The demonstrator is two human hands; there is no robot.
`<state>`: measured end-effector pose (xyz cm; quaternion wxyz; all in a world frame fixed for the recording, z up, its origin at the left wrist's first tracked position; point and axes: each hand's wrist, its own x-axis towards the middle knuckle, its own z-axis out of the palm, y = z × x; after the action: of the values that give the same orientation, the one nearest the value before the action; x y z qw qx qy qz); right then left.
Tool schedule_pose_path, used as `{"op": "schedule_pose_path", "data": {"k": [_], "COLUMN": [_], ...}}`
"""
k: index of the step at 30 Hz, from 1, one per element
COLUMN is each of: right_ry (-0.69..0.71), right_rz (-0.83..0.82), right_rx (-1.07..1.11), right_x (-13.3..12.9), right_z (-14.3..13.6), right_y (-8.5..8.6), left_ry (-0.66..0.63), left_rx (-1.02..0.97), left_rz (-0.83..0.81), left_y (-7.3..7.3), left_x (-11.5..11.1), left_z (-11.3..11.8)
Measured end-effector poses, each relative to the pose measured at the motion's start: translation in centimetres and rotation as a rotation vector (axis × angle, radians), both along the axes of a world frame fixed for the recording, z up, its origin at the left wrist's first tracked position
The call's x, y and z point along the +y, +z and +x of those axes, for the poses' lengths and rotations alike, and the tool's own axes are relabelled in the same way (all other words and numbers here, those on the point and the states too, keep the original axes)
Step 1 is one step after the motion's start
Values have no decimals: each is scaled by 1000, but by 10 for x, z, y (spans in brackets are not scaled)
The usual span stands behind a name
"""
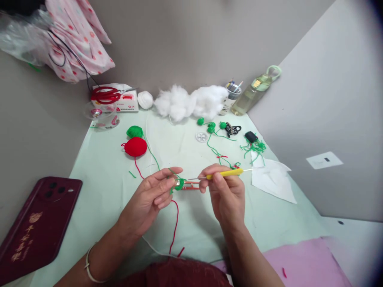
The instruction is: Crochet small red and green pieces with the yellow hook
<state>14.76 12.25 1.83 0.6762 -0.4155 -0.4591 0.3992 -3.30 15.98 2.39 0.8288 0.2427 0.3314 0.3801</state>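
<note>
My left hand pinches a small green crochet piece between thumb and fingers, with green yarn running over the index finger. In my right hand is a crochet hook with a yellow handle, held like a pen. Its metal tip points left and reaches the green piece; whether it sits inside a stitch I cannot tell. Behind the hands lies an orange-red tool, partly hidden. A green yarn ball and a red yarn ball rest beyond my left hand.
White stuffing lies along the back wall beside a white yarn ball. Red scissors lie on a box at back left. Small green crocheted balls, a hair claw and a bottle stand right. A dark red phone is left.
</note>
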Motion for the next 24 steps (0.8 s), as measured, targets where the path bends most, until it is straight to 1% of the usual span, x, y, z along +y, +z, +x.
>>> {"op": "schedule_pose_path", "data": {"k": [1,3,5,6,9,11,13,15,17,18,19,20,21,22,24], "right_ry": [37,85,94,90,105,105,61,-12,-57,-68,-82,-91,-90,-83,-32], "right_rz": [-14,-12,20,33,17,-1,60,211,378,437,462,462,436,384,230], "right_rx": [21,-54,-155,-169,-89,-104,-272,-584,-919,-1041,-1103,-1098,-1026,-899,-556], "right_x": [0,0,-1,-2,-3,-5,-9,-13,-17,-18,-18,-17,-16,-14,-8], "right_z": [-1,-4,-7,-8,-6,-3,-1,-1,-2,-3,-4,-4,-4,-4,-1], "right_y": [1,1,0,-1,-2,-1,1,2,2,1,0,-1,-1,-2,-2], "left_ry": [7,12,3,-5,-19,-16,7,42,53,41,17,-11,-32,-44,-31], "left_rx": [16,42,63,71,90,92,98,112,106,87,59,31,8,-4,14], "left_rz": [28,82,108,107,79,70,78,90,84,68,44,15,-13,-35,-37], "left_y": [0,2,3,3,4,5,6,6,6,5,5,4,3,3,3], "left_x": [-1,-5,-6,-6,-4,-3,-3,-5,-6,-6,-6,-5,-5,-4,-3], "left_z": [1,3,4,5,4,3,2,3,4,4,4,4,4,3,3]}}
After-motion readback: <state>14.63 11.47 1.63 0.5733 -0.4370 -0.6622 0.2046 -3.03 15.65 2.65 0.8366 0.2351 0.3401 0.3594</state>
